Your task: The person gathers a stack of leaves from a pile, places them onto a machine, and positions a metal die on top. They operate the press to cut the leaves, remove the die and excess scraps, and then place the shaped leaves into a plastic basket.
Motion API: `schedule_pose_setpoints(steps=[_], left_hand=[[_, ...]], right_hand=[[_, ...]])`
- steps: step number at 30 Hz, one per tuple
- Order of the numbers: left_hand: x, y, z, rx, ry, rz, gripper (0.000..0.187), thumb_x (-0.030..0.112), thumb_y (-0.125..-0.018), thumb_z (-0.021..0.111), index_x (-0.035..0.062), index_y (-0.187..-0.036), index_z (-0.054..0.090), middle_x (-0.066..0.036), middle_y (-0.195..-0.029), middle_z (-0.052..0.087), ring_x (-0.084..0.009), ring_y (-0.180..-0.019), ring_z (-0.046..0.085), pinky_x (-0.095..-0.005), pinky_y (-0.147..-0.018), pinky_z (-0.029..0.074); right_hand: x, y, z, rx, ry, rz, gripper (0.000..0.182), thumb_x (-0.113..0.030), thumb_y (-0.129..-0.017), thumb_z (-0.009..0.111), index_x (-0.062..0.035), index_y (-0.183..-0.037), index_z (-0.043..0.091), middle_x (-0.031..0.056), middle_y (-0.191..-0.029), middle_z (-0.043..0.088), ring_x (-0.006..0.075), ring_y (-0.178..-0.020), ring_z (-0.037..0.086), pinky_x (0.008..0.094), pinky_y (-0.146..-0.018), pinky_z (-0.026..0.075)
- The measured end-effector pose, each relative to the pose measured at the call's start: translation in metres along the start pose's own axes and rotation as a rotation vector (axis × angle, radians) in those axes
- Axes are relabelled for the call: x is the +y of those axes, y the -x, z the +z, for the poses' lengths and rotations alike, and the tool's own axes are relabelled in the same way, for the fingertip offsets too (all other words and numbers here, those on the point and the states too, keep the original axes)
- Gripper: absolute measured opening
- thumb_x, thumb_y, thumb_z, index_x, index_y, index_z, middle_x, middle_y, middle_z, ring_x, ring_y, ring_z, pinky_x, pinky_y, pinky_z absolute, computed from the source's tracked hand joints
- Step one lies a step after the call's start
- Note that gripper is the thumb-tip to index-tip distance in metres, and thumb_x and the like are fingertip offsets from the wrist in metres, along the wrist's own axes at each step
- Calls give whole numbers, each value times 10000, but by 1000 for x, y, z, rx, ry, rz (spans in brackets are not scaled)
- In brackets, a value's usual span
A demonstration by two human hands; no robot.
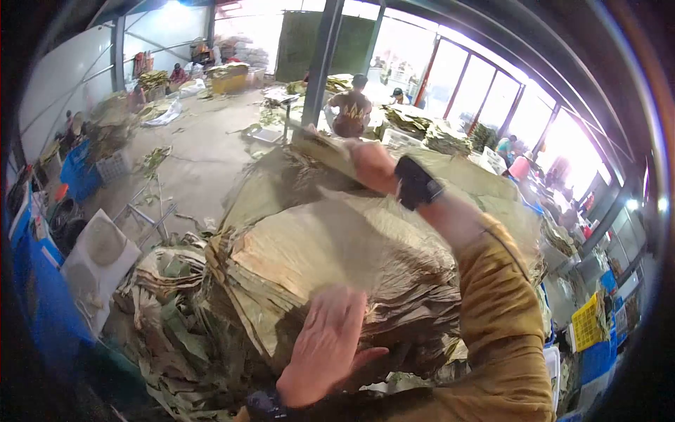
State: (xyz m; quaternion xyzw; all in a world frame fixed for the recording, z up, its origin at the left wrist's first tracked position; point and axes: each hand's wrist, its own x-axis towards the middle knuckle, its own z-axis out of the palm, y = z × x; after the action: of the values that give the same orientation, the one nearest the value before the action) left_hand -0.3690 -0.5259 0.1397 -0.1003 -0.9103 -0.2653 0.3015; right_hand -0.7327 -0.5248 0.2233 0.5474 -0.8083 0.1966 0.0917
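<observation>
A thick stack of large, flattened dried leaves (302, 243) fills the middle of the view, its layered edges facing me. My left hand (327, 341) lies palm down at the near edge of the stack, fingers stretched out and the thumb apart. Across the pile reaches my right hand (373, 165), blurred, with a dark band on its wrist. Its fingers appear closed on the raised edge of a dried leaf (323, 151) at the far side; the fingertips are hard to make out. More crumpled leaves (183, 330) hang down at the left of the stack.
A steel post (323, 63) rises beyond the stack. A person (351, 109) sits with their back to me near more leaf piles (446, 137). At left are a white panel (102, 257) and a blue crate (81, 172); a yellow crate (587, 323) stands at right.
</observation>
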Motion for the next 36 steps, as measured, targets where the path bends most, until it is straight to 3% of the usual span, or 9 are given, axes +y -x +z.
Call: schedule_pose_setpoints(steps=[4, 6, 11, 13, 16, 26, 28, 30, 36], left_hand=[[37, 10, -29, -36, -25, -47, 961, 664, -780, 595, 3, -1410, 295, -314, -1395, 350, -460, -1306, 350, -577, -1090, 237], [23, 4, 26, 730, -75, 426, 553, 404, -923, 589, 23, -1313, 502, -182, -1290, 530, -333, -1168, 536, -433, -936, 456], [101, 26, 29, -191, 1788, 284, 693, 494, -947, 479, 36, -1442, 319, -188, -1422, 396, -337, -1351, 347, -487, -1086, 307], [138, 18, 32, -331, 2314, -80, 849, 617, -845, 482, 18, -1426, 327, -222, -1446, 343, -360, -1314, 379, -535, -1082, 264], [172, 20, 68, -439, 2952, -511, 1145, 887, -707, 347, 47, -1476, 236, -199, -1508, 275, -374, -1348, 335, -570, -1113, 183], [338, 60, 196, -1568, 1851, -1144, 367, 206, -928, 551, -46, -1195, 538, -168, -1125, 635, -281, -997, 637, -407, -875, 520], [371, 65, 223, -1730, 1764, -1136, 342, 194, -937, 530, -53, -1172, 551, -164, -1106, 645, -276, -1013, 632, -413, -906, 505], [418, 62, 222, -1572, 2047, -946, 323, 168, -932, 527, -50, -1169, 558, -161, -1075, 656, -266, -1008, 636, -410, -920, 495], [528, 81, 325, -1318, 1913, -612, 325, 188, -929, 552, -17, -1181, 563, -104, -1167, 611, -229, -1064, 590, -361, -907, 485]], right_hand=[[-34, 39, -129, 241, 38, -48, 336, -119, -903, 565, -40, -1229, 556, 183, -878, 682, 222, -770, 660, 344, -705, 520], [-67, 87, -180, 284, -91, 35, 287, -133, -932, 559, -5, -1189, 569, 165, -900, 685, 147, -764, 622, 329, -716, 517], [-98, 267, -267, 479, 808, -273, 423, -113, -899, 608, 11, -1288, 499, 166, -1158, 624, 181, -1037, 604, 309, -860, 502], [-120, 370, -274, 409, -607, 59, 390, -189, -901, 603, -31, -1256, 566, 203, -1227, 586, 331, -1158, 543, 418, -968, 439], [-161, 485, -289, 226, -353, -54, 326, -225, -895, 612, -37, -1161, 628, 199, -1172, 614, 345, -1140, 549, 448, -962, 428], [-370, 782, -291, 333, 39, 495, 239, -270, -855, 627, -108, -1010, 711, 117, -1167, 635, 344, -1189, 501, 440, -1020, 357], [-401, 766, -266, 1101, -223, 382, 401, -245, -869, 604, -86, -1237, 581, 148, -1340, 509, 304, -1254, 445, 434, -1050, 342], [-391, 857, -249, 1003, 426, 946, 505, -227, -904, 568, -36, -1354, 439, 160, -1410, 421, 270, -1292, 405, 404, -1048, 356], [-337, 858, -128, 1580, -760, 1046, 552, -16, -881, 603, -23, -1388, 386, 132, -1340, 496, 249, -1217, 496, 312, -999, 403]])
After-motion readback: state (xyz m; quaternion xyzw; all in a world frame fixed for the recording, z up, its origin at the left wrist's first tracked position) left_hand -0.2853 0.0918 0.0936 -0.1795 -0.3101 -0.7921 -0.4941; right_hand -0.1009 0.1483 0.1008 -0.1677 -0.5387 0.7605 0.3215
